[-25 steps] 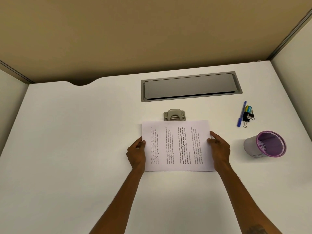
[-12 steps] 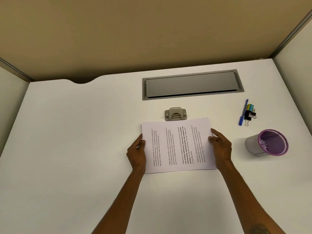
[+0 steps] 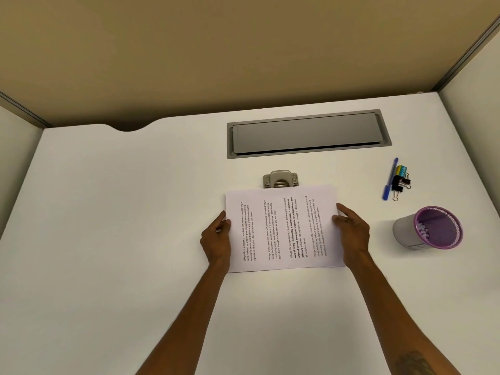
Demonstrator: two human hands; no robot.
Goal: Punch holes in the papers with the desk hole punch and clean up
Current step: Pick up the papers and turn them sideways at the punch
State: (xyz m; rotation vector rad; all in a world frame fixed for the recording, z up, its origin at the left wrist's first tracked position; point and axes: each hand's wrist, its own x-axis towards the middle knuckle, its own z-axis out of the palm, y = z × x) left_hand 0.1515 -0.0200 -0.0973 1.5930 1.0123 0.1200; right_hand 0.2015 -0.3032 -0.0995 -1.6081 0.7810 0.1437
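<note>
Single view: head camera, worn, above near edge of desk [image 3: 108, 239], facing forward and down. Wide-angle; desk edges bow. Close range: forearms enter from bottom, hole punch [image 3: 280, 179] at mid-frame. Partition wall [image 3: 216, 50] beyond desk fills top.

A white desk [image 3: 108, 239] is carrying everything. Printed papers [image 3: 281, 231] are lying flat near its middle, their far edge reaching the grey punch [image 3: 280, 178] sitting just behind. A grey cable hatch [image 3: 308, 133] is sitting flush in the top farther back. At the right, a blue pen [image 3: 390, 178] is lying beside binder clips [image 3: 400, 182], and a purple-rimmed cup [image 3: 430, 228] is standing nearer.
</note>
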